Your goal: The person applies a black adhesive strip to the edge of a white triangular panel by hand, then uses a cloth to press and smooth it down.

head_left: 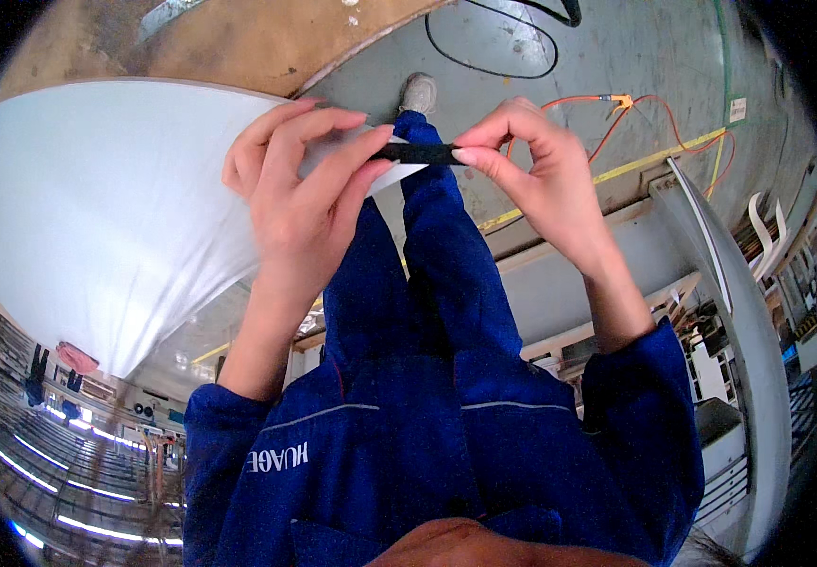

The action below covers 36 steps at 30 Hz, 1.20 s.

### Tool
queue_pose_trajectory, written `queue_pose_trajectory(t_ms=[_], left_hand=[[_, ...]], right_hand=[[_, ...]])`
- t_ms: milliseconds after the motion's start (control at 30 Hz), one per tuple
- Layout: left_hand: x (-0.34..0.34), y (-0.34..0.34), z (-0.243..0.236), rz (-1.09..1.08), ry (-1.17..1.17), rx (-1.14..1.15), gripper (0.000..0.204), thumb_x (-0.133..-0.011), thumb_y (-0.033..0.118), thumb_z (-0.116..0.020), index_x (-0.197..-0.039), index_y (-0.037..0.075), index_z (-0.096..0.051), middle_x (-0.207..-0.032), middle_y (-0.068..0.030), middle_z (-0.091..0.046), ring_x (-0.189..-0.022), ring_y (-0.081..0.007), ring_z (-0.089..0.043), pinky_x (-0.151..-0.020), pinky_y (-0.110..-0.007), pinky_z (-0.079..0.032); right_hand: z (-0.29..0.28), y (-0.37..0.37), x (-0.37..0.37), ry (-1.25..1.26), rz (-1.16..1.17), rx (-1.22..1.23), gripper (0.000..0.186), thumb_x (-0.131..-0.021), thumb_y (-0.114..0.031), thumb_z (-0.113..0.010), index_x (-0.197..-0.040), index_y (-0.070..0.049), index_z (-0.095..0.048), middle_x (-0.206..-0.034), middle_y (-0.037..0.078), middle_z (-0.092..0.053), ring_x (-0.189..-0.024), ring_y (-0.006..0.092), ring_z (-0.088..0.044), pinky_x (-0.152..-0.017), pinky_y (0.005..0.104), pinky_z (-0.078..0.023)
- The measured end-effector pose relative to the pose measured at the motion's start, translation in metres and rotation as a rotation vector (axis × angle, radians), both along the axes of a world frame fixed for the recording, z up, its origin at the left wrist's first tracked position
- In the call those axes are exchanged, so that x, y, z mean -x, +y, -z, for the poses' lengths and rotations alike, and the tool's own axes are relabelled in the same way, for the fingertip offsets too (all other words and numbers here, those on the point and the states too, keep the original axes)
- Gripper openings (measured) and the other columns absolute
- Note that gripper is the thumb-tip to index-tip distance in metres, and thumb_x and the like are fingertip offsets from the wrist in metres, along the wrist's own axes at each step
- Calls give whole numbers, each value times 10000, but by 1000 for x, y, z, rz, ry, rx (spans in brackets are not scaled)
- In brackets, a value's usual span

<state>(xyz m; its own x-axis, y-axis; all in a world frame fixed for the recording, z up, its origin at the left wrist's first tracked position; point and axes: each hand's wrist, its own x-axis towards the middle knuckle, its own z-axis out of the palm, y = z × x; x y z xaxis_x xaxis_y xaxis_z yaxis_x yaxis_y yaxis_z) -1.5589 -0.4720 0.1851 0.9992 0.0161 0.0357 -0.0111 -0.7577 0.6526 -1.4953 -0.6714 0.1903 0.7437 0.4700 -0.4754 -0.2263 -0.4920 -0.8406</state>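
Observation:
A short black strip (418,153) is stretched level between my two hands, in front of my legs. My left hand (300,175) pinches its left end between thumb and fingers. At the right end, my right hand (531,161) grips it between thumb and forefinger. Behind the strip a pointed white corner (391,180) shows, and my left hand overlaps it. A large white sheet (116,198) spreads out to the left, its surface creased toward the near side. Whether that corner belongs to the sheet is hidden by my left hand.
Beyond the sheet lies a brown worn surface (229,42). A black cable (493,74) loops on the grey floor, and an orange cord (649,97) with a connector runs further right. A grey bench (758,378) with a curved-looking edge and shelves stands at my right.

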Motion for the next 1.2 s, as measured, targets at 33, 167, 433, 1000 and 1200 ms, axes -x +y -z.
queue_pose_trajectory(t_ms=[33, 167, 433, 1000, 1200], left_hand=[[0, 1, 1, 3, -8, -6, 223, -630, 174, -707, -850, 170, -678, -934, 51, -580, -970, -188, -481, -839, -310, -269], [-1, 1, 6, 5, -35, -8, 201, -631, 172, -705, -830, 166, -679, -931, 52, -583, -972, -184, -483, -837, -302, -260], [-4, 4, 2, 34, -32, -20, 197, -628, 108, -705, -816, 163, -683, -958, 22, -597, -981, -198, -491, -842, -297, -318], [-1, 9, 2, 48, -41, -2, 185, -632, 108, -696, -810, 158, -693, -975, 9, -608, -1001, -209, -495, -856, -303, -344], [-2, 9, 0, 43, -28, 32, 176, -631, 100, -699, -803, 132, -679, -1023, -8, -596, -1046, -226, -483, -880, -317, -336]], right_hand=[[0, 0, 2, -19, 7, 3, 95, -715, -72, -659, -787, -29, -613, -709, 49, -569, -693, 160, -524, -663, 269, -415], [0, 1, 1, -109, -12, 27, 90, -715, -69, -658, -787, -35, -617, -716, 50, -574, -698, 167, -525, -665, 274, -413], [-1, 5, 4, -247, -30, 43, 83, -705, -64, -660, -769, -38, -613, -726, 52, -576, -712, 193, -528, -660, 283, -414], [2, 9, 13, -238, 27, 20, 86, -697, -62, -669, -758, -32, -617, -698, 61, -571, -680, 190, -534, -635, 279, -417], [3, 10, 23, -212, 98, 48, 96, -695, -74, -678, -758, -33, -618, -701, 63, -577, -663, 191, -550, -612, 279, -426]])
